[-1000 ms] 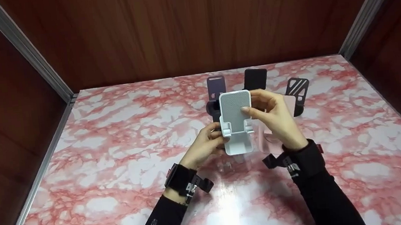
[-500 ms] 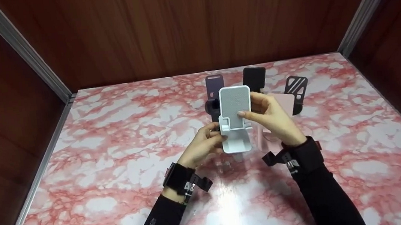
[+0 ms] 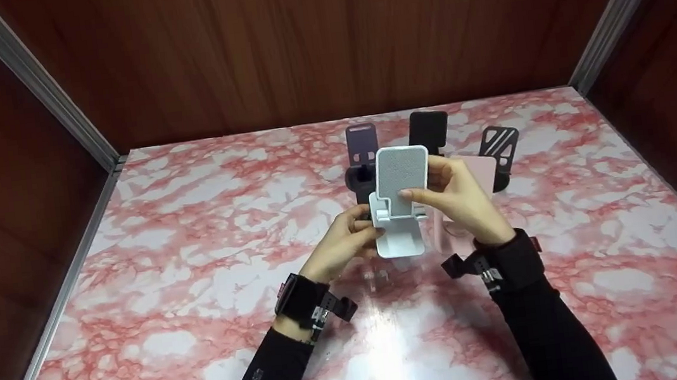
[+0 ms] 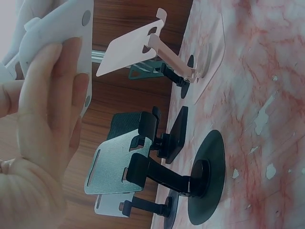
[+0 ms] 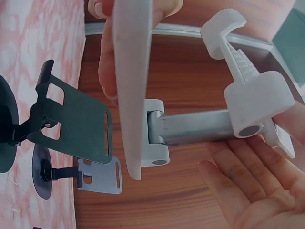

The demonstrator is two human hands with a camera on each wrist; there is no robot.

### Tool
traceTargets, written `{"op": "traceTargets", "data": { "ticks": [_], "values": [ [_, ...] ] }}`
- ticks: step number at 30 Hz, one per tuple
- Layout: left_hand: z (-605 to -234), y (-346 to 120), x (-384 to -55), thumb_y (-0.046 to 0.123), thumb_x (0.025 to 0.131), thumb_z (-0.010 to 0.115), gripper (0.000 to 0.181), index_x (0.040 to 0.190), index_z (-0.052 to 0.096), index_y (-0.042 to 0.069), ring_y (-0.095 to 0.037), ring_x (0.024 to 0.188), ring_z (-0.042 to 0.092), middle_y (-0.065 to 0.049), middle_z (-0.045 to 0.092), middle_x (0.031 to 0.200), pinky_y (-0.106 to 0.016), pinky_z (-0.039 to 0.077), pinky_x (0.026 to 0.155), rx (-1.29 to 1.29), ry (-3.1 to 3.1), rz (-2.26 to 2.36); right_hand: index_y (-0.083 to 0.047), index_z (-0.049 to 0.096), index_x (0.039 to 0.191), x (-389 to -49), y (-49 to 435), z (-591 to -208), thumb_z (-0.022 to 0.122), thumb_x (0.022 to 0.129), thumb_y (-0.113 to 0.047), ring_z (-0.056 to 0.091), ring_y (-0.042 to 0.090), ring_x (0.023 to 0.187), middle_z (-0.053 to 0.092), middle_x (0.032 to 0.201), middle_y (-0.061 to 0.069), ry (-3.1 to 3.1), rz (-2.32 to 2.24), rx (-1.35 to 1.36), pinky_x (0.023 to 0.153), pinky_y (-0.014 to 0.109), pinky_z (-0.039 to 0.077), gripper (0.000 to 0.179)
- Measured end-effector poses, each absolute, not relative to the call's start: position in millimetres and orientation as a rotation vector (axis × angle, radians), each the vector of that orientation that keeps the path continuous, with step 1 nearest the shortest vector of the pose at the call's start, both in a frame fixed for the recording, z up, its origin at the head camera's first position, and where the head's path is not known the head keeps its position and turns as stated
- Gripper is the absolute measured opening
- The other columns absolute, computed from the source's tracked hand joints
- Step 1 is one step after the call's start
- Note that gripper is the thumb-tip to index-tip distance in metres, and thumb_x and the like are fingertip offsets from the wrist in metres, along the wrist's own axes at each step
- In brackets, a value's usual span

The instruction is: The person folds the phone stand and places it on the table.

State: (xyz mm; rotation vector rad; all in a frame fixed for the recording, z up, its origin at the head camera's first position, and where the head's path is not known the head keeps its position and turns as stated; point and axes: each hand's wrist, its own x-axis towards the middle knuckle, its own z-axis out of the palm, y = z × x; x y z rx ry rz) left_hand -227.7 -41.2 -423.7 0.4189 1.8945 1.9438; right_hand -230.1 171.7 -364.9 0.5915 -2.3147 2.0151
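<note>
A white phone stand (image 3: 400, 239) with a grey textured pad is held up above the table between both hands. My left hand (image 3: 344, 243) grips its flat base (image 5: 131, 90) from the side, with the fingers lying along the underside in the left wrist view. My right hand (image 3: 464, 198) pinches the upper plate (image 3: 403, 170), thumb on the pad and fingers behind. In the right wrist view, a metal arm (image 5: 195, 128) joins base and plate at a hinge, with the right fingers (image 5: 245, 167) beside it. The plate stands slightly turned against the base.
Behind the hands stand several more phone stands: a purple one (image 3: 362, 143), a black one (image 3: 428, 130), a pink one (image 3: 481, 170) and a dark slotted one (image 3: 500, 145). They rest on a red-and-white marbled table (image 3: 190, 232). Wood panels (image 3: 296, 42) enclose the back and sides.
The upper plate has shifted slightly up and right and tilted to the right against the base. The base has moved a little left. Both hands keep their hold.
</note>
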Motion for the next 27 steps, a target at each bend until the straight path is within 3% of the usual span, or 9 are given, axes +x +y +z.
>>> {"op": "traceTargets", "data": {
  "ticks": [17,27],
  "values": [
    [-425,-41,-229,-0.001,0.093,0.054,0.05,0.141,0.041,-0.008,-0.014,0.082,0.07,-0.032,0.063,0.122,-0.031,0.062,0.077,0.396,1.822,1.986,0.008,0.063,0.121,-238,164,-375,0.074,0.077,0.012,0.07,0.008,0.086,0.072,0.107,0.024,-2.213,1.849,0.524,0.079,0.024,0.059,0.046],
    [-424,-40,-226,0.002,0.093,0.056,0.051,0.14,0.041,-0.009,-0.014,0.084,0.071,-0.029,0.067,0.118,-0.029,0.062,0.074,0.412,1.823,1.972,0.008,0.067,0.105,-240,160,-380,0.076,0.078,0.009,0.069,0.002,0.082,0.073,0.096,0.023,-2.193,1.626,0.551,0.076,0.021,0.06,0.028]
  ]
}}
